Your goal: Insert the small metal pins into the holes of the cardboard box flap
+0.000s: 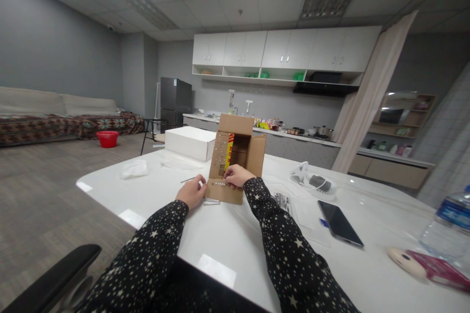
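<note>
**Fingers on the studded flap**

My right hand [238,175] pinches at small shiny studs on the near flap of the open cardboard box [237,156], brown and matte. My left hand [191,191], loosely curled, touches the flap's left edge. Thin metal pins [212,201] lie just beneath, on the glossy white table [235,249].
</note>
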`<state>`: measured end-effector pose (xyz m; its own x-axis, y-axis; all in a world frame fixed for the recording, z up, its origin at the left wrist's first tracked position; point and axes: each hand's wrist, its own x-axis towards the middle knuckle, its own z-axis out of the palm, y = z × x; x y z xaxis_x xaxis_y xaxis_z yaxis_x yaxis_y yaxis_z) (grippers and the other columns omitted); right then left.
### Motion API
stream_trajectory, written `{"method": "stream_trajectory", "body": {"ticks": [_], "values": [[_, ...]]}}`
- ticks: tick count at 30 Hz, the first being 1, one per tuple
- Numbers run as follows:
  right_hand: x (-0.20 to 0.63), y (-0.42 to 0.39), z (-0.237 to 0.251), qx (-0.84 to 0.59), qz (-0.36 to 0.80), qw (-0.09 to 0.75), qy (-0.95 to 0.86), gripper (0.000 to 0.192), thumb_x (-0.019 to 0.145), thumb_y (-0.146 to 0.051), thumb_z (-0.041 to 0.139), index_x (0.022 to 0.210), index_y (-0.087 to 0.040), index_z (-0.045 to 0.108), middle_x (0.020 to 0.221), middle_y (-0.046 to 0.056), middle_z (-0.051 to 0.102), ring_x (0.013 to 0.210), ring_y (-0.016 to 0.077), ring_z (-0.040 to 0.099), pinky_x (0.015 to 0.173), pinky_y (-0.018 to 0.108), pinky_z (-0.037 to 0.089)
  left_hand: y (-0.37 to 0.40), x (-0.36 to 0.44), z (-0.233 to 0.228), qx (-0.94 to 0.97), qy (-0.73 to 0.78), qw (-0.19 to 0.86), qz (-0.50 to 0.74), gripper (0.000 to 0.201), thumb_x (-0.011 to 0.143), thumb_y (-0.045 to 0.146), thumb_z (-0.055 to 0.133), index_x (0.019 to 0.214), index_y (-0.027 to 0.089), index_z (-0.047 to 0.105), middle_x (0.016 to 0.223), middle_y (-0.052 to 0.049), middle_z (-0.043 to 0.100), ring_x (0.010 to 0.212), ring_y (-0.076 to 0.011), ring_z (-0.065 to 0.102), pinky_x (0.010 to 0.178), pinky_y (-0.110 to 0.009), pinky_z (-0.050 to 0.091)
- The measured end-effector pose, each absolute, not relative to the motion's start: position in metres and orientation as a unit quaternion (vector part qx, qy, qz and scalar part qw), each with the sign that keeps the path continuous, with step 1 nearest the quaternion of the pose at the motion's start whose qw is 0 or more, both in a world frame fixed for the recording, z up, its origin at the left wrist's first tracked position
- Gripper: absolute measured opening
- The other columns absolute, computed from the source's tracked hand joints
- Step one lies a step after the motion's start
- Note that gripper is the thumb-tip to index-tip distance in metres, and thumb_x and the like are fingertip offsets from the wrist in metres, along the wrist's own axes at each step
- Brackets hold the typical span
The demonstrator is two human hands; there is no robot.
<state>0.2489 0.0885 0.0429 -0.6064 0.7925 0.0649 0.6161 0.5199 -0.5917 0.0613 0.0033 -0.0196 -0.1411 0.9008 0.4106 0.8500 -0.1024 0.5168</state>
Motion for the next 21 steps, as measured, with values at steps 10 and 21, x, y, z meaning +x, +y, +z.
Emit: {"method": "stream_trajectory", "body": {"ticks": [10, 21], "values": [[0.2522, 0.0877, 0.0445, -0.405, 0.230, 0.188, -0.865, 0.010, 0.070, -0.015, 0.055, 0.078, -0.015, 0.060, 0.064, 0.002, 0.066, 0.046, 0.0078, 0.057, 0.042, 0.013, 0.042, 0.0066, 0.0618, -0.0231, 0.656, 0.669, 0.030, 0.349, 0.017, 0.080, 0.035, 0.040, 0.084, 0.022, 0.051, 0.057, 0.004, 0.058, 0.053, -0.0122, 0.051, 0.055, -0.024, 0.032], [0.2513, 0.0910, 0.0421, -0.397, 0.225, 0.174, -0.873, 0.013, 0.071, -0.014, 0.055, 0.082, -0.016, 0.063, 0.063, 0.001, 0.066, 0.045, 0.0073, 0.057, 0.042, 0.014, 0.042, 0.0107, 0.0611, -0.0287, 0.658, 0.666, 0.024, 0.351, 0.017, 0.080, 0.036, 0.040, 0.083, 0.023, 0.051, 0.058, 0.004, 0.060, 0.053, -0.0120, 0.052, 0.055, -0.023, 0.033]]}}
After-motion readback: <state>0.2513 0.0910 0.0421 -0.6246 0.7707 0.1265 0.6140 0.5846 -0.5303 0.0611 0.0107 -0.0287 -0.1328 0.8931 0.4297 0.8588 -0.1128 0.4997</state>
